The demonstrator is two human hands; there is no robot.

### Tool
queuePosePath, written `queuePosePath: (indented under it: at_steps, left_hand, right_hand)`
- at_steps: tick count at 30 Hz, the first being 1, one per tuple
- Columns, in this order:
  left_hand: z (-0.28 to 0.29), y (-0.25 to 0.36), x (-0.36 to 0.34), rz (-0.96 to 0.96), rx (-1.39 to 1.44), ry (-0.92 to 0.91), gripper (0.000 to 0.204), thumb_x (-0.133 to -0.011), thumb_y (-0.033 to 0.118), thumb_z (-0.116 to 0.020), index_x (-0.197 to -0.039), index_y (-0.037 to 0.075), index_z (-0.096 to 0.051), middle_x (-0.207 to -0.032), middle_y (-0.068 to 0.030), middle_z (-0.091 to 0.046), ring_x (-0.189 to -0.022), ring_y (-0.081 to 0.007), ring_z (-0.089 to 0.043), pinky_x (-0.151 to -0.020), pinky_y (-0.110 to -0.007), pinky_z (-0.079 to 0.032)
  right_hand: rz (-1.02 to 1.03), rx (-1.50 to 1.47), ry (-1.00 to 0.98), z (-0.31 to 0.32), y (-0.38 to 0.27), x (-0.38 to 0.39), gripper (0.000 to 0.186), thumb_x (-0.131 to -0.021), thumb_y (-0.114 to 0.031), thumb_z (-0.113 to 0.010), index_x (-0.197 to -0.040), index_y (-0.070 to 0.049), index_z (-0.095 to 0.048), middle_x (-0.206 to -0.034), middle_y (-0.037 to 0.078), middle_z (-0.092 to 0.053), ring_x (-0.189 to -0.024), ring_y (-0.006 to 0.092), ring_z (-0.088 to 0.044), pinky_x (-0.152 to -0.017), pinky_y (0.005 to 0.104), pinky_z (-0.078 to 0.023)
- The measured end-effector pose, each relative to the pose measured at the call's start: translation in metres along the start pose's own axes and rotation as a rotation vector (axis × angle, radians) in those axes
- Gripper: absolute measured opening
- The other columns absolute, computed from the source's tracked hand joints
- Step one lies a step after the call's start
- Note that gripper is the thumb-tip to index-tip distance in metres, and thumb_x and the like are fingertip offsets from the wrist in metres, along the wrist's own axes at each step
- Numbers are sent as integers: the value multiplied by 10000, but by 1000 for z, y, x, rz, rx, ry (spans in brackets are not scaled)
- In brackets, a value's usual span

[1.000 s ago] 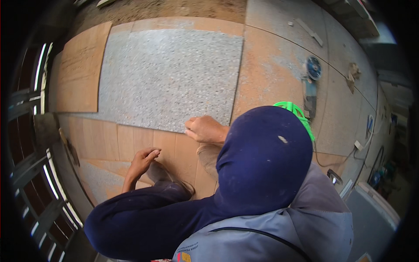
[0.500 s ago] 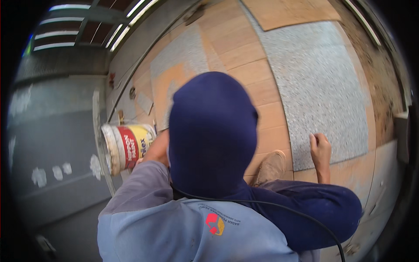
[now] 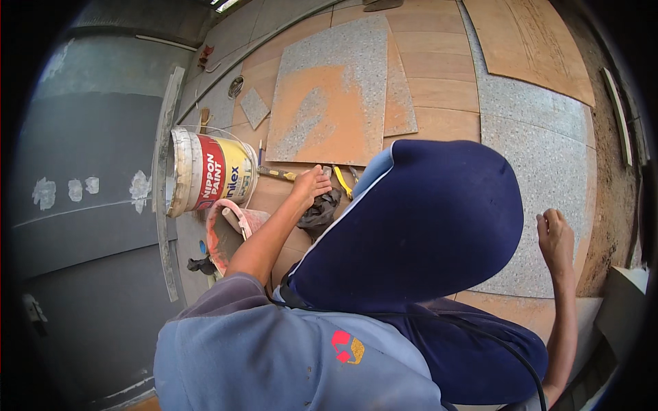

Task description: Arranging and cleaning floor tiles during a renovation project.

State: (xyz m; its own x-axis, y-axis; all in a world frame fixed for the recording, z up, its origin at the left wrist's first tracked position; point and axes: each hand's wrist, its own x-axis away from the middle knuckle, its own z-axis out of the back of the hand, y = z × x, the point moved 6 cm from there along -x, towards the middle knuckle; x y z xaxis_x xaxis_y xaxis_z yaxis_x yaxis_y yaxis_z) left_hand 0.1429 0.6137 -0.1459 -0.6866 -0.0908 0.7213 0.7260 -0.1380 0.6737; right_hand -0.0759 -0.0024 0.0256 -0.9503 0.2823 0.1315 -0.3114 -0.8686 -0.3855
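A tiler's left hand [image 3: 312,185] closes loosely on a dark rag [image 3: 321,211] beside the paint bucket [image 3: 209,171]; the right hand [image 3: 555,236], half-curled and empty, rests on a speckled floor tile [image 3: 541,157]. Reaching sideways risks tipping the bucket.

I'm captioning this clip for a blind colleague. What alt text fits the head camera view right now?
Seen from above, a person in a dark blue hood crouches on a tiled floor, left hand on a dark crumpled rag near a white paint bucket and an orange tub, right hand on a speckled grey tile.
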Motion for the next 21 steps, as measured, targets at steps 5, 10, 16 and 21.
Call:
queuePosePath:
  at_steps: [5,10,16,21]
  left_hand:
    - [4,-13,-9,47,237,35,504,-983,342,-607,-1199,-90,-460,-1054,-252,-591,-990,-386,-653,-856,-505,-594]
    - [8,3,-22,-1,-100,87,454,-989,308,-575,-1221,-68,-470,-1007,-217,-609,-932,-373,-669,-806,-485,-615]
    - [30,0,-63,23,300,116,556,-1014,266,-511,-1421,-58,-316,-1348,-315,-406,-1179,-431,-543,-945,-491,-568]
    - [19,-2,-78,7,383,-25,466,-1016,250,-472,-1376,-39,-410,-1445,-281,-363,-1294,-397,-451,-1061,-518,-472]
  right_hand:
    - [138,101,-35,9,-28,-39,207,-942,-136,-603,-822,24,-547,-816,216,-609,-763,429,-626,-663,488,-496]
    - [171,41,-63,-13,-58,-39,215,-937,-166,-600,-825,16,-577,-827,214,-631,-758,415,-641,-688,486,-524]
    - [218,-69,-307,-66,-58,4,233,-891,-190,-620,-812,27,-593,-843,240,-652,-775,439,-652,-704,511,-533]
    - [207,-48,-345,-76,-46,15,228,-888,-196,-608,-825,22,-601,-854,245,-657,-790,440,-657,-722,517,-534]
